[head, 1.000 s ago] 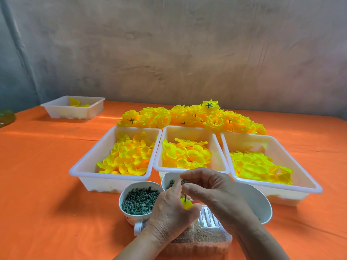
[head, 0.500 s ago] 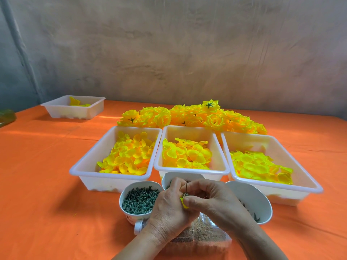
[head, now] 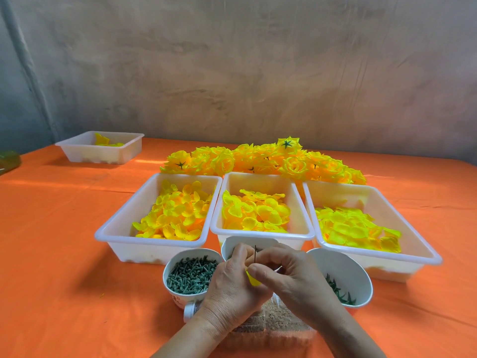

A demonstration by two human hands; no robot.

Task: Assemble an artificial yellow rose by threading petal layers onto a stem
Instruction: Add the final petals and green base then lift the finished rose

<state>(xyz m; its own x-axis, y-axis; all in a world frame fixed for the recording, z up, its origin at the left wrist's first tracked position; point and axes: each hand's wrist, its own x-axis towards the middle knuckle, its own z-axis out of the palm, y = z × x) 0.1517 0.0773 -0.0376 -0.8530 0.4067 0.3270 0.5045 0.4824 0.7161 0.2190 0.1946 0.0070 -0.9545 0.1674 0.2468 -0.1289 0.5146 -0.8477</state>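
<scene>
My left hand [head: 231,288] and my right hand [head: 289,277] meet low in the middle of the view, over a clear bottle lying on its side. Between them stands a thin dark stem pin [head: 255,251], poking up above my fingers. A small yellow petal piece [head: 251,279] shows between the hands, held by my left hand. My right fingers pinch at the pin just above it. Three white trays of loose yellow petals sit just beyond: left tray [head: 116,228], middle tray [head: 258,233], right tray [head: 423,251].
A cup of dark green stem pieces [head: 192,276] stands left of my hands, a tilted cup of green calyx stars [head: 343,282] at right, a third cup [head: 232,244] behind. Finished yellow roses [head: 260,161] are heaped behind the trays. Another white tray [head: 103,148] sits far left on the orange cloth.
My right hand has come down from above to meet my left hand, and the yellow piece is now mostly hidden between them. The pin tip now sticks up above the fingers.
</scene>
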